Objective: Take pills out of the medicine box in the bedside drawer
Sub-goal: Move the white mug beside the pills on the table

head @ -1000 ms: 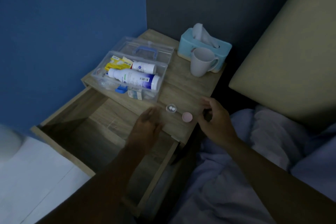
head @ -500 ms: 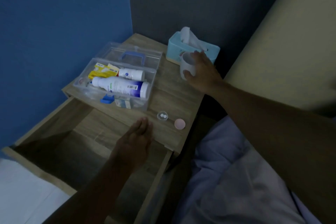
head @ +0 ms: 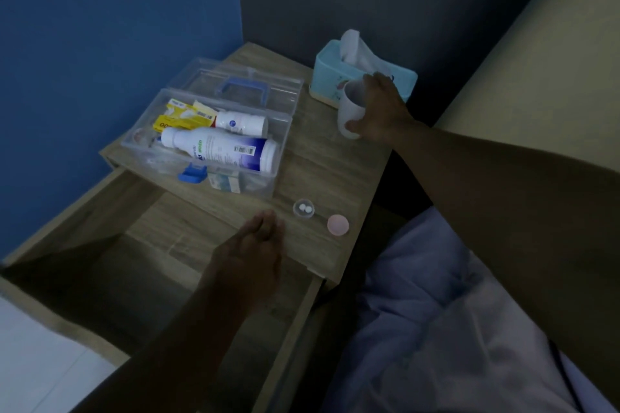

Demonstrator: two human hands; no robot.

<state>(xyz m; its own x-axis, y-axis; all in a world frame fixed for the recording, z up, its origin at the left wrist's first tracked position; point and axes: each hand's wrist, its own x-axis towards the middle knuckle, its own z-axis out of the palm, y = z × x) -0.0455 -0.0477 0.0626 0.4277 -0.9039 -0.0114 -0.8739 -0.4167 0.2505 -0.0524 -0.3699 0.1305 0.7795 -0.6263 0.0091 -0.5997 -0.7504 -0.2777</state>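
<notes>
Bedside table [head: 322,164] with its drawer [head: 141,245] pulled out. The clear medicine box [head: 214,147], lid back, stands on the tabletop holding two white bottles [head: 221,149] and a yellow carton [head: 174,124]; a barcode shows, but the print is too blurred to read. At its 4 o'clock, a small clear cup [head: 303,208] contains two white pills [head: 305,208], beside one pink cap [head: 338,224]. The right hand [head: 379,111] grasps one white mug [head: 350,111] before the tissue box [head: 335,77]. The left hand [head: 248,261] hangs released, fingers loose, over the drawer.

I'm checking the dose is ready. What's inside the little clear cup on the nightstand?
Two small white pills lie in the clear cup. Nothing covers it; its pink lid lies beside it.
</notes>
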